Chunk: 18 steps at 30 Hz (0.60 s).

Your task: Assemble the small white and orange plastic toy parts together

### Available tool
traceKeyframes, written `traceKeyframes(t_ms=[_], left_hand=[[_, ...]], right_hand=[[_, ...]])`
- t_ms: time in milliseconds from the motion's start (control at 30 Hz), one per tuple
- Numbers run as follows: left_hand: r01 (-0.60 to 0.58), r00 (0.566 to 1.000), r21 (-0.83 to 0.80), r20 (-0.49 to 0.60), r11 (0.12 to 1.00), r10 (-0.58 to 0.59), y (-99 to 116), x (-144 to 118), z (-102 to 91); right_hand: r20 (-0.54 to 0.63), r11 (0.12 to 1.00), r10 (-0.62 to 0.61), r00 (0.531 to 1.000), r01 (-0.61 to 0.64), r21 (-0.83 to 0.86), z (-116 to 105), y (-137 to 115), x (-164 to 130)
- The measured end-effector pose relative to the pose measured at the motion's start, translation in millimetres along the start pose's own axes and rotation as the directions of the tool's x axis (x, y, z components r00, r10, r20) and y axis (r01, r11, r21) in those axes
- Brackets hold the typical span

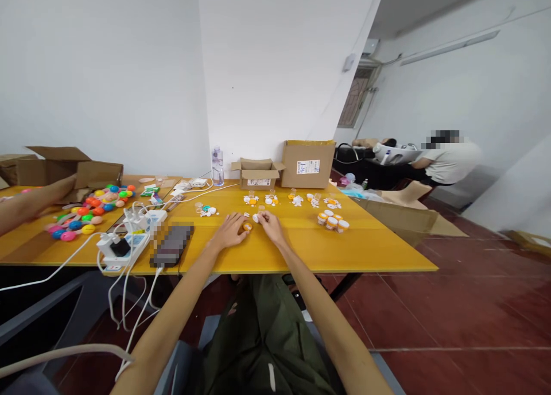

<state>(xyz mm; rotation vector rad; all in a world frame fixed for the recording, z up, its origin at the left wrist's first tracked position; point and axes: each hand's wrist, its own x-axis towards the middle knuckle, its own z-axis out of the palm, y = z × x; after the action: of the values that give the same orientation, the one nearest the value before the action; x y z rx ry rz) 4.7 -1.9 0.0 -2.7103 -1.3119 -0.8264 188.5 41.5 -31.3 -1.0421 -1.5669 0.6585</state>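
Observation:
On the yellow table, my left hand (230,232) has its thumb and fingers around a small orange round piece (247,227). My right hand (271,227) pinches a small white piece (255,217) between thumb and fingertips, close beside the left. A clear plastic cup (262,209) stands just behind the right fingertips, partly covered by them. Little white parts (247,215) lie behind the left fingers. To the right sits a cluster of small containers with white tops and orange rims (331,221).
Small heaps of white and orange parts (271,200) line the back, before an open carton (257,175) and a closed box (308,165). Left are a phone (173,246), power strips (138,240), colourful balls (86,214) and another person's arm (37,204). Someone in white (451,159) sits at back right.

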Motion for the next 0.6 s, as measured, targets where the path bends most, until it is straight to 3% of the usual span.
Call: traceKeyframes(t_ms=[200,467,600], left_hand=[[0.043,0.999,-0.125,0.004,0.991,-0.043,1.7,11.4,12.2],[0.208,0.971,-0.289,-0.051,0.934,-0.232,-1.4,24.4,30.6],[0.235,0.964,-0.318,-0.048,0.919,-0.263,-1.4,27.3,37.2]], right_hand=[[0.048,0.983,0.011,0.999,-0.019,0.183,-1.3,4.0,1.7],[0.076,0.989,-0.011,0.997,0.000,0.148,-2.8,4.9,2.2],[0.087,0.993,-0.022,0.996,0.011,0.116,-3.3,3.8,1.4]])
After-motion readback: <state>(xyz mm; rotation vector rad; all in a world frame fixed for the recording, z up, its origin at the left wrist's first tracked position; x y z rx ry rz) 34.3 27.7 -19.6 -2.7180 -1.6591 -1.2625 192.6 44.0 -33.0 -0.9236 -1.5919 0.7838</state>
